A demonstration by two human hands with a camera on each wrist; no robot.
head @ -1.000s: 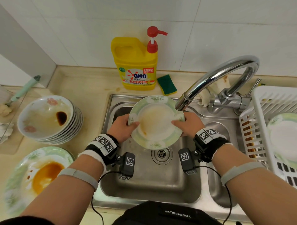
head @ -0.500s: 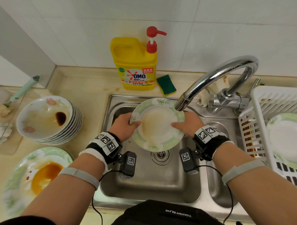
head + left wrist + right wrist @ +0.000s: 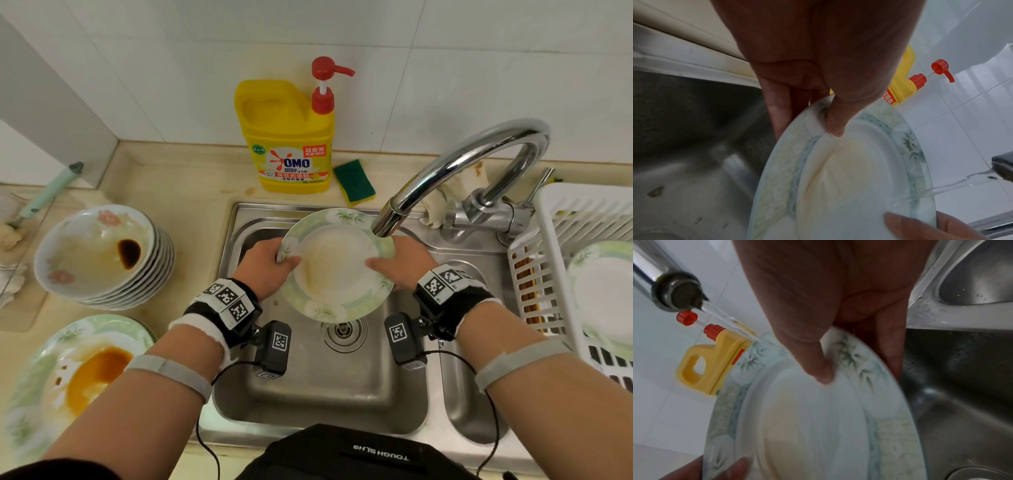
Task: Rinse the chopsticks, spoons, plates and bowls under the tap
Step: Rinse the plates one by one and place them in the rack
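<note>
Head view: plate (image 3: 337,265), green-rimmed, faint yellow film at centre, tilted over the sink (image 3: 318,387) under the tap (image 3: 387,219). Left hand (image 3: 265,265) pinches the rim at 9 o'clock, thumb on the face; right hand (image 3: 399,262) pinches it at 3 o'clock. Water strikes the rim at 1 o'clock. Dirty bowls (image 3: 99,251) wait at 9 o'clock. Risk: the wet rim may slip from the thumbs; edge-struck water may splash out.

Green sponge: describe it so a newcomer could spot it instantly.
Start at the steel sink and look to the counter strip along its back edge, under the tiled wall. Right of the yellow OMO detergent bottle lies the sponge, the only small flat pad there: dark green on top, yellow underneath.
</note>
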